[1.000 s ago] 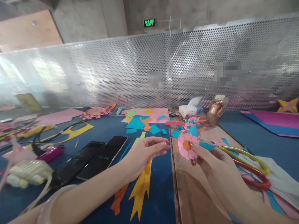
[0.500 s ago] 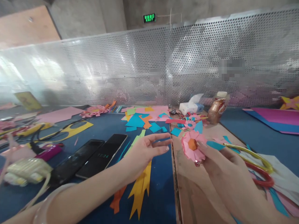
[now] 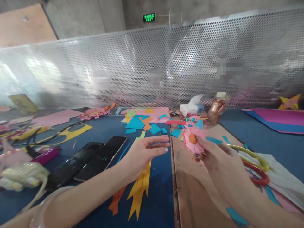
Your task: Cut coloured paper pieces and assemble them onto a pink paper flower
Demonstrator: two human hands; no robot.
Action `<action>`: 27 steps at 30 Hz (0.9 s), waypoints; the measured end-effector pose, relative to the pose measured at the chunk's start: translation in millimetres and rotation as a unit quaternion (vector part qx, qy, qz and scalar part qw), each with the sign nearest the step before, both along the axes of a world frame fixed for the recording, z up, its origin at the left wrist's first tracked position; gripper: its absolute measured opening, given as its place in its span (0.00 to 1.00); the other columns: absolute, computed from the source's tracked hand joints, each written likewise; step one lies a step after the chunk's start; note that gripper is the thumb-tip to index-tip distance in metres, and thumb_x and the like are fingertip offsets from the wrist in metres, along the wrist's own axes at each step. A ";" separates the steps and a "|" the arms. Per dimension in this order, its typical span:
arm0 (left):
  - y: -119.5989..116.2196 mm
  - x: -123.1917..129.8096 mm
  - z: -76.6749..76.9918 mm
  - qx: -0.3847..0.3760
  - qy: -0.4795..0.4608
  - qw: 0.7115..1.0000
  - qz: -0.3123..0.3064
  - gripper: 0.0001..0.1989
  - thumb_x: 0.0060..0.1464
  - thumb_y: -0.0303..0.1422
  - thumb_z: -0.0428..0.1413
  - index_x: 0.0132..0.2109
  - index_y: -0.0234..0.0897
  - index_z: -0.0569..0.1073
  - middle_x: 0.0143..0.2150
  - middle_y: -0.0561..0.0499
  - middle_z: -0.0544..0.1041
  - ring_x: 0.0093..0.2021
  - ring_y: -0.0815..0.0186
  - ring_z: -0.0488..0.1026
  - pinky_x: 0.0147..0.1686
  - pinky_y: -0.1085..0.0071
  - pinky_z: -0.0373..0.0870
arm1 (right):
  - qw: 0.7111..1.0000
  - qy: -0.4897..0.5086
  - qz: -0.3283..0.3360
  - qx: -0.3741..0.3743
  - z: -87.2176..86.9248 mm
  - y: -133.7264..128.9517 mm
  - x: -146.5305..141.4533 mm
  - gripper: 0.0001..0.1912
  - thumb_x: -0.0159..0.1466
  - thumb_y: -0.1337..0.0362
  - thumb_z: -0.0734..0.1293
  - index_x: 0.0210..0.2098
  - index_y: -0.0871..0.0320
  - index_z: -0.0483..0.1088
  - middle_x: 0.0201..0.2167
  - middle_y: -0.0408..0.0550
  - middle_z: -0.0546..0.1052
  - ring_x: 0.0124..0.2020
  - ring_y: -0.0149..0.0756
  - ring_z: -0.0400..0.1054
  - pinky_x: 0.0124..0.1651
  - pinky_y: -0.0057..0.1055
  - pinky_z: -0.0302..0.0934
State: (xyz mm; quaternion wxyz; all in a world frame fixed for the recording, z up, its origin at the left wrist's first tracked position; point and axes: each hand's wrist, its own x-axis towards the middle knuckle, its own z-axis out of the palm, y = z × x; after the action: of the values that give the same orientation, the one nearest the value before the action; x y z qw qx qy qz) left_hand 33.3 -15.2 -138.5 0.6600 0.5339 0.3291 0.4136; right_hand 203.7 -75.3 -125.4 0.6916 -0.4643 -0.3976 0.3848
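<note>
Between the thumb and fingers of my right hand (image 3: 225,164) is a pink paper flower (image 3: 193,142) with an orange centre, held up over the brown board. A small shiny bit shows under its lower edge. My left hand (image 3: 144,155) hovers to the left of the flower with fingers stretched out and nothing in them. Below that hand lie yellow paper strips (image 3: 140,193) with notched ends and an orange strip (image 3: 117,199). Behind the held flower sit more small paper flowers, partly covered by it.
Two phones (image 3: 102,158) lie left of my left arm, near a yellow cut-out sheet (image 3: 73,134). Blue paper scraps (image 3: 137,122), a tissue box (image 3: 191,109) and a bottle (image 3: 218,109) stand farther back. Yellow and red handles (image 3: 258,177) lie right. A perforated metal screen (image 3: 133,69) closes the back.
The whole view has shifted slightly, so things appear a little farther left. My right hand still grips the flower, and my left hand keeps its open pose.
</note>
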 end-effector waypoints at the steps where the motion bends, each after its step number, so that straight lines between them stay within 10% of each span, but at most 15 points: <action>1: -1.2 -0.2 0.5 0.001 0.003 1.000 0.001 0.13 0.41 0.25 0.62 0.39 0.37 0.76 0.47 0.48 0.75 0.47 0.65 0.70 0.46 0.73 0.65 | 1.000 0.024 0.008 -0.007 -1.9 1.2 0.7 0.13 0.43 0.58 0.72 0.16 0.57 0.66 0.17 0.41 0.65 0.21 0.28 0.59 0.22 0.26 0.56; 27: 1.5 -0.2 -2.5 -0.020 -0.029 0.999 0.033 0.05 0.44 0.30 0.61 0.30 0.32 0.74 0.34 0.50 0.73 0.36 0.70 0.71 0.29 0.78 0.65 | 0.997 0.019 0.031 -0.061 -4.1 -0.5 0.5 0.12 0.49 0.60 0.70 0.17 0.57 0.65 0.19 0.43 0.63 0.24 0.31 0.57 0.26 0.27 0.56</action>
State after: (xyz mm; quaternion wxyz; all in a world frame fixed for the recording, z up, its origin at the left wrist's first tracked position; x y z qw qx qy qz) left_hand 33.1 -13.7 -141.0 0.6657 0.4971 0.3357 0.4440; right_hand 204.2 -75.9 -129.6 0.6570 -0.4861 -0.3743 0.4380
